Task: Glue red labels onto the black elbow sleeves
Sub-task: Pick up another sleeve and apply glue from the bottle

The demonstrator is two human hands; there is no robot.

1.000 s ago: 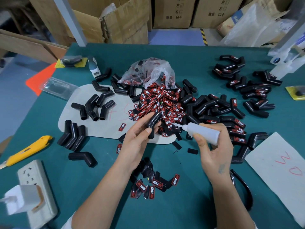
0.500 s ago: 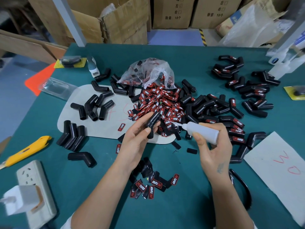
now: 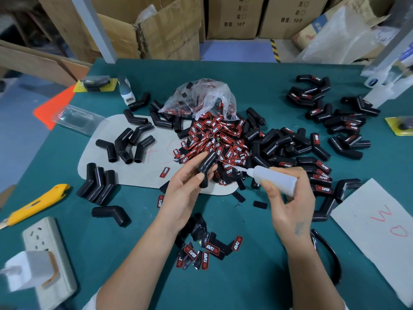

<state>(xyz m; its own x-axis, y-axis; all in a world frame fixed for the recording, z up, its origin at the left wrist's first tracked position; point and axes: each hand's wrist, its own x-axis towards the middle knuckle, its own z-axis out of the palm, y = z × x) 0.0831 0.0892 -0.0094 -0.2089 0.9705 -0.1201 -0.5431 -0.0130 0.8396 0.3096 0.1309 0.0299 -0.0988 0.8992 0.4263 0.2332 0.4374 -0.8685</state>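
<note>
Left hand [image 3: 185, 189] gripped a black elbow sleeve [image 3: 206, 167] between thumb and fingers, holding it just over the near edge of the red label pile [image 3: 214, 142]. Right hand [image 3: 290, 198] was wrapped around a white glue bottle [image 3: 273, 179], whose thin nozzle pointed toward the held sleeve, its tip just short of it.

The label pile served as the centre of a teal tabletop [image 3: 223, 70]. Behind it sat a crumpled clear plastic bag [image 3: 201, 97] with more labels spilling out. Left of the pile lay a pale grey mat [image 3: 138, 173] carrying unlabelled sleeves [image 3: 125, 146], with a few more bare ones off the mat's left edge. Right of the pile, labelled sleeves [image 3: 335, 121] were heaped and scattered toward the far right corner. Nearer the person than the pile, a small cluster of labels [image 3: 205, 251] rested between the forearms.

Far left of the pile were a yellow utility knife [image 3: 33, 204] and a grey power strip [image 3: 51, 260] with a white plug. Right of the pile, a white sheet [image 3: 375, 227] bore red handwriting.

Beyond the tabletop, cardboard boxes [image 3: 169, 25] were stacked on a blue-grey floor [image 3: 237, 50].
</note>
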